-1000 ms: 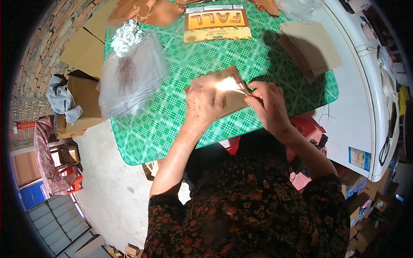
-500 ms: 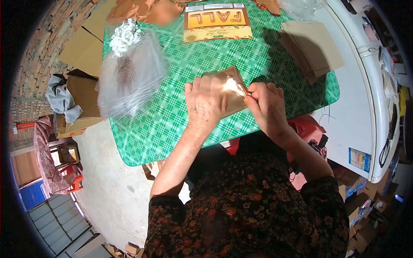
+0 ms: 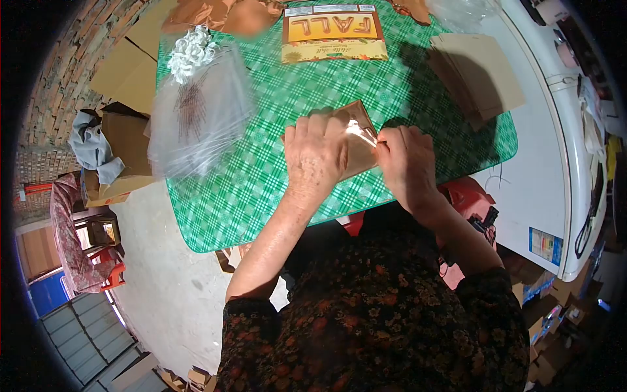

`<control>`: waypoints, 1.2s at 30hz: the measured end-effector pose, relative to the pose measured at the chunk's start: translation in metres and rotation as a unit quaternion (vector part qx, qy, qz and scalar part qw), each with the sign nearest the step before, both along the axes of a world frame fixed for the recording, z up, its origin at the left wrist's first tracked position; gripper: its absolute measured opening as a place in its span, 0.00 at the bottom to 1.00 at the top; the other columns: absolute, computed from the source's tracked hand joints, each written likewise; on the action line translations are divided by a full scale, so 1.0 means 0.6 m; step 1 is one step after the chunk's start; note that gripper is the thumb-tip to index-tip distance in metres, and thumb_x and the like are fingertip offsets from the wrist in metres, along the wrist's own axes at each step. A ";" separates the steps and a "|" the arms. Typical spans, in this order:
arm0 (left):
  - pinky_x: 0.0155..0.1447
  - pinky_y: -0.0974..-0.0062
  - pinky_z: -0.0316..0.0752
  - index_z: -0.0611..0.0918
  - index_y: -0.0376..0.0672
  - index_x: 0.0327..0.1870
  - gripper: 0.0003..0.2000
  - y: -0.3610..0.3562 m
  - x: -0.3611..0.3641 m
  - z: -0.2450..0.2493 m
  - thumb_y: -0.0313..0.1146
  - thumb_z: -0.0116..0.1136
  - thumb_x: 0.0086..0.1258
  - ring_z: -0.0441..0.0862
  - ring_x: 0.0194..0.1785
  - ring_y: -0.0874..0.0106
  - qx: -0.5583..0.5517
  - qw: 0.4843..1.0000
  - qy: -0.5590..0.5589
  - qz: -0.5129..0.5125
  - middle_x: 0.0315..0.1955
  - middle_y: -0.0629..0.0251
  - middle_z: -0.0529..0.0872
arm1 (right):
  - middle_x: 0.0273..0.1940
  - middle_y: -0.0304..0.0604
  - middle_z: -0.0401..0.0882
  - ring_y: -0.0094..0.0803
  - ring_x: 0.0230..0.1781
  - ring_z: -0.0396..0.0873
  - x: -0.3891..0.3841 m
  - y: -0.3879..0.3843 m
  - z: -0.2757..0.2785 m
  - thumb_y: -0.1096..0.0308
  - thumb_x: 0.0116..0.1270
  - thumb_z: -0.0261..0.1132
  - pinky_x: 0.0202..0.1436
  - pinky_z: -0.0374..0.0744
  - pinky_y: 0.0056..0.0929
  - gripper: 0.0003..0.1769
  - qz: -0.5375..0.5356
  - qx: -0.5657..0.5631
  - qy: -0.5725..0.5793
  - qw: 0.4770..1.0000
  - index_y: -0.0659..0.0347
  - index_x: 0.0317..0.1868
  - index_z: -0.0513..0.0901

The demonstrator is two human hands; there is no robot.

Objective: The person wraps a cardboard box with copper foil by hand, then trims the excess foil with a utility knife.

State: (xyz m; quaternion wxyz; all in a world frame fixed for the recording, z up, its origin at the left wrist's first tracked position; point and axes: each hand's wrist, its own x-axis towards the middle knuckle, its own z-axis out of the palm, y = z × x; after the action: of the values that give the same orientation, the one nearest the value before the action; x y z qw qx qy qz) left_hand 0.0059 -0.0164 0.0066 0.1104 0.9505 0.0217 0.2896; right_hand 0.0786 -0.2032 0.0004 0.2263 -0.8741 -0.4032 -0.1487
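Note:
A brown card in a clear sleeve lies on the green checked table. My left hand presses flat on its left half, fingers spread over it. My right hand pinches the sleeve's right edge with the fingertips, knuckles toward me. Most of the card is hidden under the two hands; only its far corner and a shiny strip show.
A stack of clear bags with a white twisted bundle lies at the left. A "FALL" card lies at the far edge, a pile of brown envelopes at the right. Cardboard boxes stand left of the table, a white appliance right.
My right hand has closed down on the sleeve's right edge and shifted slightly nearer. My left hand stays pressed on the card. The glare on the sleeve has faded.

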 end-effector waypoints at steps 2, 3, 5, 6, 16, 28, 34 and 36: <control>0.48 0.57 0.70 0.84 0.45 0.46 0.12 0.002 0.000 -0.004 0.32 0.71 0.62 0.79 0.44 0.57 0.001 1.000 0.007 0.002 0.40 0.60 0.81 | 0.43 0.39 0.79 0.43 0.47 0.80 -0.002 -0.004 0.004 0.69 0.66 0.73 0.52 0.73 0.47 0.12 0.013 0.027 -0.002 1.000 0.53 0.48 0.82; 0.49 0.57 0.69 0.85 0.46 0.48 0.14 0.002 -0.001 -0.006 0.32 0.70 0.62 0.79 0.45 0.57 0.001 1.000 0.011 0.002 0.42 0.60 0.82 | 0.45 0.39 0.79 0.43 0.49 0.79 -0.005 -0.007 0.007 0.69 0.66 0.73 0.53 0.73 0.48 0.14 0.018 0.040 -0.002 0.999 0.54 0.50 0.82; 0.48 0.58 0.69 0.85 0.46 0.48 0.13 0.001 -0.001 -0.003 0.32 0.70 0.63 0.79 0.44 0.58 0.002 1.000 0.020 0.004 0.40 0.61 0.81 | 0.52 0.39 0.78 0.43 0.56 0.77 -0.012 -0.014 0.011 0.68 0.64 0.76 0.58 0.72 0.49 0.21 0.033 0.024 -0.018 0.999 0.54 0.57 0.83; 0.48 0.58 0.69 0.85 0.46 0.47 0.12 0.001 -0.001 -0.001 0.32 0.70 0.63 0.79 0.43 0.58 0.002 1.000 0.024 0.004 0.40 0.61 0.81 | 0.55 0.39 0.78 0.43 0.59 0.76 -0.016 -0.017 0.014 0.67 0.63 0.77 0.60 0.71 0.50 0.25 0.041 0.016 -0.026 0.999 0.55 0.60 0.83; 0.47 0.58 0.70 0.82 0.43 0.44 0.11 0.000 0.001 -0.001 0.31 0.71 0.62 0.78 0.43 0.57 -0.002 1.000 0.015 0.006 0.37 0.60 0.79 | 0.69 0.43 0.73 0.43 0.69 0.69 -0.028 -0.028 0.017 0.60 0.55 0.83 0.67 0.67 0.51 0.43 0.103 -0.026 -0.029 0.994 0.65 0.71 0.78; 0.48 0.58 0.69 0.81 0.45 0.41 0.11 0.000 0.002 -0.004 0.33 0.70 0.62 0.77 0.43 0.59 -0.009 0.999 0.033 0.013 0.38 0.61 0.79 | 0.72 0.46 0.71 0.48 0.72 0.67 -0.026 -0.026 0.015 0.58 0.58 0.82 0.69 0.66 0.53 0.45 0.097 -0.031 -0.011 0.995 0.68 0.74 0.76; 0.47 0.58 0.70 0.81 0.44 0.42 0.12 0.000 0.003 -0.006 0.33 0.71 0.62 0.78 0.43 0.58 -0.009 1.000 0.025 0.015 0.37 0.60 0.79 | 0.76 0.48 0.68 0.49 0.76 0.65 -0.025 -0.024 0.019 0.58 0.57 0.82 0.71 0.67 0.55 0.44 0.098 -0.059 -0.036 0.993 0.69 0.72 0.78; 0.47 0.56 0.71 0.82 0.42 0.47 0.14 0.001 0.001 -0.003 0.31 0.72 0.63 0.79 0.43 0.57 -0.013 0.999 0.029 0.011 0.37 0.59 0.80 | 0.77 0.50 0.68 0.50 0.78 0.64 -0.025 -0.021 0.028 0.57 0.56 0.83 0.74 0.66 0.55 0.46 0.099 -0.073 -0.038 0.992 0.71 0.72 0.78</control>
State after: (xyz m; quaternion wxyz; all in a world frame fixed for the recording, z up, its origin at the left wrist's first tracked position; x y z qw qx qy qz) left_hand 0.0067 -0.0160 0.0047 0.1186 0.9566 0.0391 0.2632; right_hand 0.0634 -0.2158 0.0171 0.1595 -0.8380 -0.5056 -0.1289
